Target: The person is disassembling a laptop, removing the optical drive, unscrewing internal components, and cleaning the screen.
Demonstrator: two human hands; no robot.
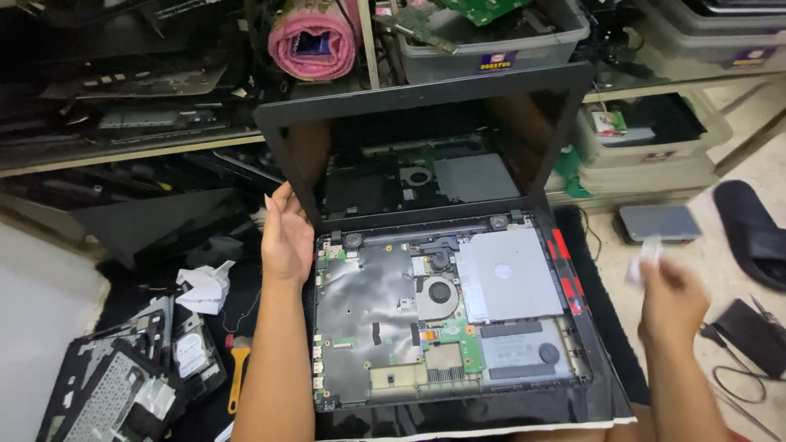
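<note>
Opened laptop [442, 319] on black mat [610, 344], floor | left hand [286, 237] open-palmed against screen edge | right hand [671, 299] pinching white tissue [647, 255], blurred | cluttered shelves [123, 151] behind, bins [491, 37], sandal [749, 229]

Two bare forearms reach forward. The left hand [286, 237] is raised, open and flat, fingers [281, 200] together pointing up. The right hand [671, 299], blurred, has fingers curled closed, well apart from the left
</note>
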